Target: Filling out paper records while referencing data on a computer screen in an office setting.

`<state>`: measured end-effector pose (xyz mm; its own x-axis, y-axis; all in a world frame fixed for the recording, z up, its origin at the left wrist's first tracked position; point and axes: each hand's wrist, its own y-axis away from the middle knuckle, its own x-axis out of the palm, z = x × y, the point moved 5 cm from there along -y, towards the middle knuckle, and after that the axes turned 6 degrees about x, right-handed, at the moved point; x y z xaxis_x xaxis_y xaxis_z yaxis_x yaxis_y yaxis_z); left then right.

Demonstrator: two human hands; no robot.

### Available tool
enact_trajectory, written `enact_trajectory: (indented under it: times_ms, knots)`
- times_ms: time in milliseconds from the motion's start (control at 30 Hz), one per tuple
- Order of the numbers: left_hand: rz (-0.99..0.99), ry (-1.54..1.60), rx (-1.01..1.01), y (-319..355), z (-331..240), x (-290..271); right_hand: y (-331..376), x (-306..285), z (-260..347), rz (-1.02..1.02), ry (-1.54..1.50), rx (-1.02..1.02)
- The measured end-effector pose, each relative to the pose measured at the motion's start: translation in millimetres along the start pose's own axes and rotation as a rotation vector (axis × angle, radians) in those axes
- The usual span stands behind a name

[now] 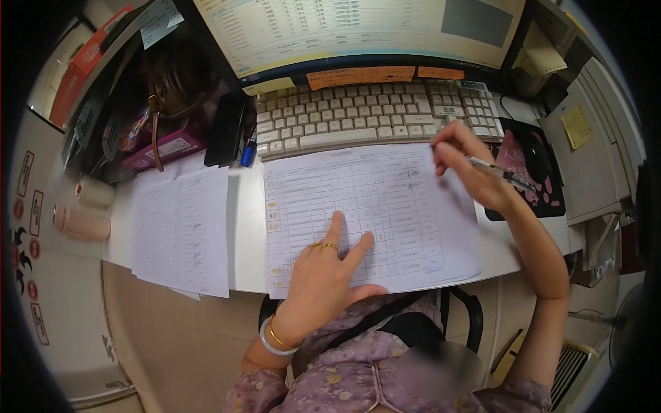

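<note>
A printed form with a ruled table point(296, 258) lies on the desk in front of me, on top of more white paper. My left hand point(327, 268) rests on its lower half, index and middle fingers stretched apart and touching the rows, thumb near the bottom edge. At the sheet's upper right, my right hand point(468, 165) is closed around a pen point(501, 172) with a clear barrel. The pen slants back toward the mouse pad, and its tip is hard to make out. Handwritten marks show in the right-hand column near this hand.
A beige keyboard point(344, 117) stands just beyond the form, below a lit monitor point(365, 31). Left of the form are a paper stack point(180, 234), a blue marker point(248, 150), a black phone-like object point(225, 129) and a pink cup point(81, 224). A mouse point(533, 151) sits on a dark pad at right.
</note>
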<state>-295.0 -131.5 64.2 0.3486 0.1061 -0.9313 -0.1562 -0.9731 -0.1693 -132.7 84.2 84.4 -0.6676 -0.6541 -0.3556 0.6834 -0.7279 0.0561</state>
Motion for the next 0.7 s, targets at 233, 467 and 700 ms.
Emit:
enact_trajectory:
  times_ms: [233,467,700]
  knots:
    - [-0.067,-0.053,0.039,0,2,2,-20,71,-13,0.194,-0.287,0.221]
    - [-0.103,-0.017,0.025,2,2,4,-21,67,-16,0.132,-0.261,0.257]
    - [-0.105,-0.021,0.043,0,1,4,-19,61,-19,0.042,-0.224,0.272]
